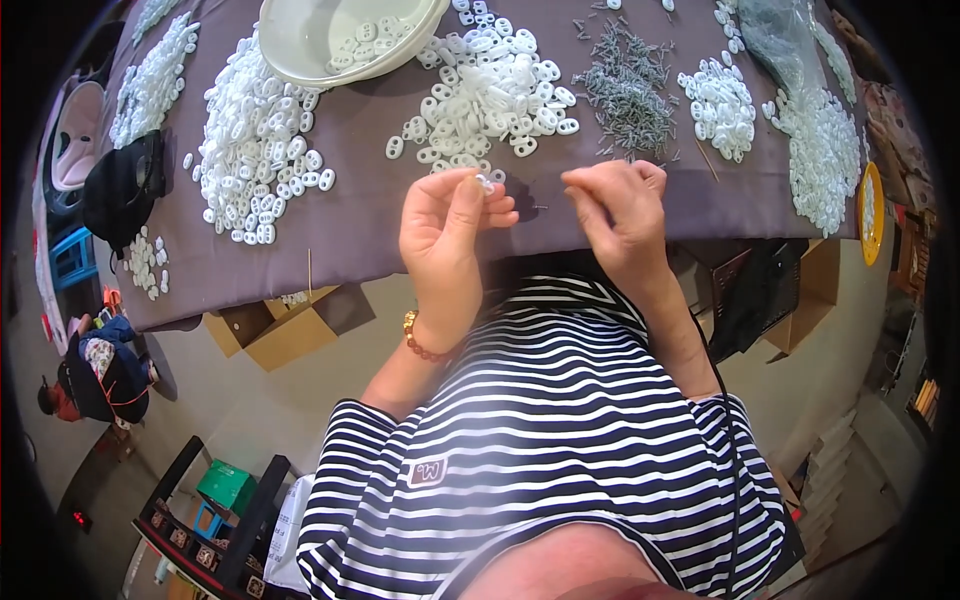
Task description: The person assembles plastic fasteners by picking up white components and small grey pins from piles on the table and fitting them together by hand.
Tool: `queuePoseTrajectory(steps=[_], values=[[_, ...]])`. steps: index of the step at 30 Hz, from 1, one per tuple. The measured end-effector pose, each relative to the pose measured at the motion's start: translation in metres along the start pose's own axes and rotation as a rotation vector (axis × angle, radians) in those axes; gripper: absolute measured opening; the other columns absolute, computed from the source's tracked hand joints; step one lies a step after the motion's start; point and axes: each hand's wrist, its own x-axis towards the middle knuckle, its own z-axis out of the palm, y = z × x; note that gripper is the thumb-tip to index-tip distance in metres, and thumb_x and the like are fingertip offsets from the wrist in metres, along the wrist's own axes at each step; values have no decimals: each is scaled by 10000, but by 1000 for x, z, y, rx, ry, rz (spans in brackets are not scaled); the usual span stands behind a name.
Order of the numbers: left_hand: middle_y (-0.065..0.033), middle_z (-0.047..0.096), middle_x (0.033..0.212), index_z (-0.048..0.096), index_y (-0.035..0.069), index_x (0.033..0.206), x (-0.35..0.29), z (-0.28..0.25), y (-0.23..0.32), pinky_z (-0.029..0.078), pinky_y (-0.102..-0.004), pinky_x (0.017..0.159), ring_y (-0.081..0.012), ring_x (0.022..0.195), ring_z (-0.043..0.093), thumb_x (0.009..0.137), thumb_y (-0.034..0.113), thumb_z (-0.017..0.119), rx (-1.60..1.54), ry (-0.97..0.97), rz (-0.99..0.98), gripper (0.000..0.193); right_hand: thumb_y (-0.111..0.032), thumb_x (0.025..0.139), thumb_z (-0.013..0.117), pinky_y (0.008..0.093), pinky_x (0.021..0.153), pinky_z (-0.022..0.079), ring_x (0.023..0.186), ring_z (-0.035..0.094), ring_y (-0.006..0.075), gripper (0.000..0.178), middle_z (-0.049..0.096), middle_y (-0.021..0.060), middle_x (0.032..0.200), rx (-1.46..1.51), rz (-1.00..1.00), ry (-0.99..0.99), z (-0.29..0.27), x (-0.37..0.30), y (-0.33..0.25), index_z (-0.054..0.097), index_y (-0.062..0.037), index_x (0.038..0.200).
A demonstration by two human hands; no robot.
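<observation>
My left hand (440, 222) is raised over the table's near edge and pinches a small white plastic piece (486, 183) between thumb and fingertips. To its right, my right hand (626, 210) has its fingers curled and closed; whatever they hold, if anything, is hidden or too small to make out. A tiny screw-like bit (540, 207) lies on the cloth between the two hands. Just beyond the left hand spreads a heap of white oval two-hole pieces (490, 95). Beyond the right hand lies a pile of small grey screws (625, 95).
A cream basin (285, 62) with white pieces stands at the back, beside another white heap (255, 135). Smaller white piles (722, 108) and a clear plastic bag (785, 40) are at the right. Cardboard boxes (285, 335) sit below the brown-clothed table (350, 215).
</observation>
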Motion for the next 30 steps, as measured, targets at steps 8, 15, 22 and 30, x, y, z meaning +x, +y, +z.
queuePoseTrajectory(steps=[8,15,22,30], values=[[-114,687,919,585,-6,1087,-1,-2,3,599,-307,695,-177,773,692,1001,120,594,52,0,65,152,-94,830,720,371,805,309,757,538,206,136,559,3,823,-129,-16,-195,7,-2,-12,602,-112,895],[-111,684,924,581,-9,1086,-5,1,1,597,-306,712,-167,794,685,1002,120,592,82,-74,-7,154,-80,853,697,370,835,324,812,548,203,130,568,29,820,-182,4,-108,-6,5,-5,593,-92,930],[-87,670,932,578,-4,1084,-6,12,-6,579,-281,734,-141,825,665,995,111,604,150,-193,-79,148,-33,831,716,310,806,376,753,509,164,115,615,-19,797,-129,194,45,-24,0,13,636,-96,885],[-75,664,925,587,-24,1077,-4,19,-14,571,-264,728,-121,810,656,997,118,603,391,-243,-132,164,-36,804,724,341,784,349,724,579,177,173,621,-9,816,-154,219,126,-19,-6,13,649,-122,934]])
